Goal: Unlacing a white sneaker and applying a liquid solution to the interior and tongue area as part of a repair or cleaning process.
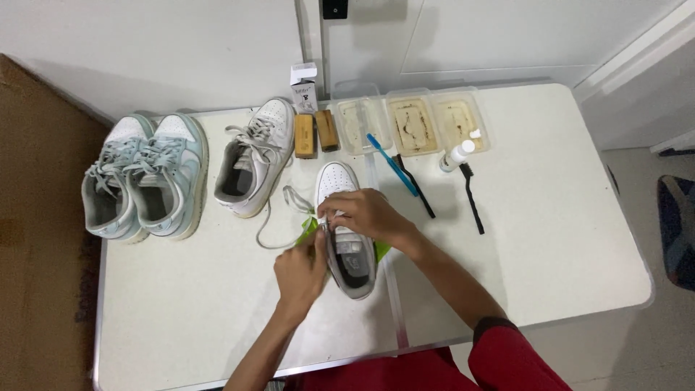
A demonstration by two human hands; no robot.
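Observation:
A white sneaker [340, 185] lies on the white table [550, 246] in front of me, toe pointing away, on a green cloth [381, 250]. My right hand [368, 214] reaches over its eyelets with fingers pinched at the lace area. My left hand [300, 271] is at the shoe's left side, fingers closed near the same spot. A loose white lace [274, 224] trails from the shoe to the left. What exactly each hand pinches is hidden by the fingers.
A second white sneaker [253, 156] and a pair of pale blue sneakers [141, 174] stand at left. Two wooden brushes [316, 133], three plastic trays [413, 123], a blue toothbrush [391, 164], two black brushes [470, 195], a small white bottle [456, 155] and a small box [304, 87] lie at the back.

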